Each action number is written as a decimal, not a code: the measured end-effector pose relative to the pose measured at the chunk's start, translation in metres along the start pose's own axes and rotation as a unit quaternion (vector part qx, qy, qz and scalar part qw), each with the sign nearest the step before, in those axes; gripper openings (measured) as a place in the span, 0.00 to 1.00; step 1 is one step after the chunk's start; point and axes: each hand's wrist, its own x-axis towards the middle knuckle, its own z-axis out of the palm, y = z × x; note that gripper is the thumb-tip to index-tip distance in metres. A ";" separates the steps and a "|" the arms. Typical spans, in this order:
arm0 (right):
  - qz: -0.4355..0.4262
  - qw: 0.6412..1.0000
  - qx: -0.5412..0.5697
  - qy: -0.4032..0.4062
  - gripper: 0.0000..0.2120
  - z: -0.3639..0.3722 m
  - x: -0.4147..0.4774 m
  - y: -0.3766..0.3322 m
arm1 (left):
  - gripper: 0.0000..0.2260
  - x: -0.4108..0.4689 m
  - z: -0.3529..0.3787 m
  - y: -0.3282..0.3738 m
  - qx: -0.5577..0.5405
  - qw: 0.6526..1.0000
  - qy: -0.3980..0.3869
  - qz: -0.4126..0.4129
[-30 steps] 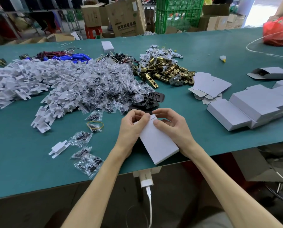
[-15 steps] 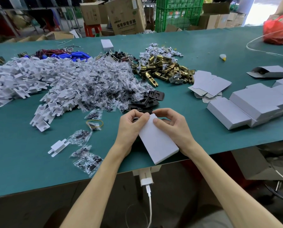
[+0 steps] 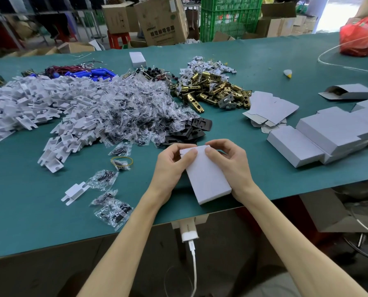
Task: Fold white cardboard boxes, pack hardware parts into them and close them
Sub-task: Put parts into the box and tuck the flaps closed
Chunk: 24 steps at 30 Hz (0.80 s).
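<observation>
White cardboard box [image 3: 208, 179], closed-looking, lying slantwise on the teal table mat [image 3: 28, 211] with its near corner at the front edge. Left hand [image 3: 171, 166] and right hand [image 3: 230, 161] are close together, both clamped on its far end, thumbs pressed on top near the end flap, fingers curled over the far side.

Just beyond the hands: a small stack of black metal plates [image 3: 189, 131]. Behind those, a broad heap of clear bags of small dark hardware [image 3: 123, 110], a few strays near the left forearm. Further left, a mound of white plastic brackets [image 3: 28, 103], one lying alone near the front. Yellow rubber band [image 3: 122, 162] beside the left hand.

Centre back: a pile of brass latch parts [image 3: 213, 91]. To its right, flat box blanks [image 3: 273, 108]. Right side: several closed white boxes [image 3: 328, 138] stacked touching one another, and further back one box with its end open [image 3: 348, 92].
</observation>
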 end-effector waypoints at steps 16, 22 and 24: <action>0.007 0.999 -0.010 0.047 0.05 -0.002 0.000 0.000 | 0.07 0.002 -0.002 -0.003 -0.016 1.000 -0.005 0.008; 0.018 0.997 0.010 0.073 0.05 0.000 0.001 0.000 | 0.10 0.002 -0.001 -0.002 -0.020 1.000 0.005 0.016; 0.020 0.997 0.003 0.070 0.05 0.000 0.001 0.000 | 0.10 0.002 -0.001 -0.002 -0.034 0.999 0.009 0.013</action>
